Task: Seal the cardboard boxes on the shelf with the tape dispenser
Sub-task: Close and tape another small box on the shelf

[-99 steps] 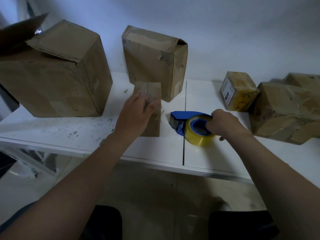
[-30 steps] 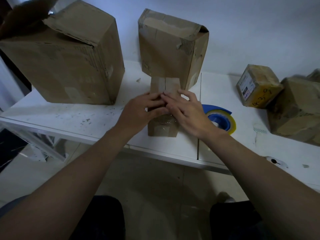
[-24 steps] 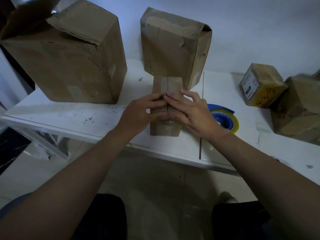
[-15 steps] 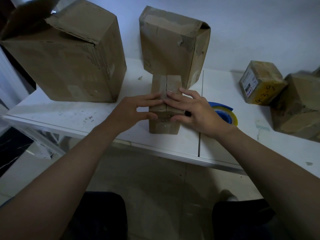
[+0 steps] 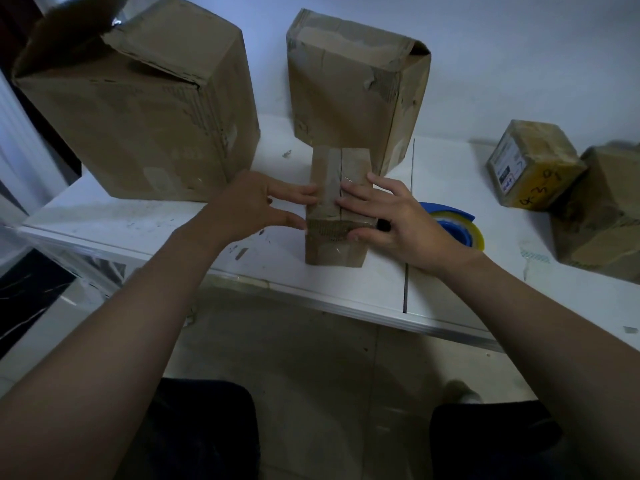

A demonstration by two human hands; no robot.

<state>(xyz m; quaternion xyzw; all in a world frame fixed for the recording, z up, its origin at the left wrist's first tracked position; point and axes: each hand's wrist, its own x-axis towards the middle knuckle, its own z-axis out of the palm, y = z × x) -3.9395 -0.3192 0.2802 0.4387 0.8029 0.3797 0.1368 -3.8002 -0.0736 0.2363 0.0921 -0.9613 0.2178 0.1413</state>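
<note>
A small narrow cardboard box (image 5: 341,164) lies on the white shelf (image 5: 145,230) with its two top flaps meeting along a centre seam. My left hand (image 5: 254,206) touches the box's left edge with spread fingers. My right hand (image 5: 391,216) lies flat on the right flap, its thumb on the near end face. Clear tape shows on the near end of the box. The blue tape dispenser (image 5: 453,228) with a yellowish roll lies on the shelf just behind my right hand, partly hidden by it.
A large box (image 5: 138,112) with a raised flap stands at the left. A medium upright box (image 5: 356,84) stands behind the small one. A small labelled box (image 5: 530,164) and another box (image 5: 602,216) sit at the right. The shelf's front edge runs near my wrists.
My right hand left the dispenser on the shelf and came onto the small box. Over the last second both hands slid apart along the box top, toward its sides.
</note>
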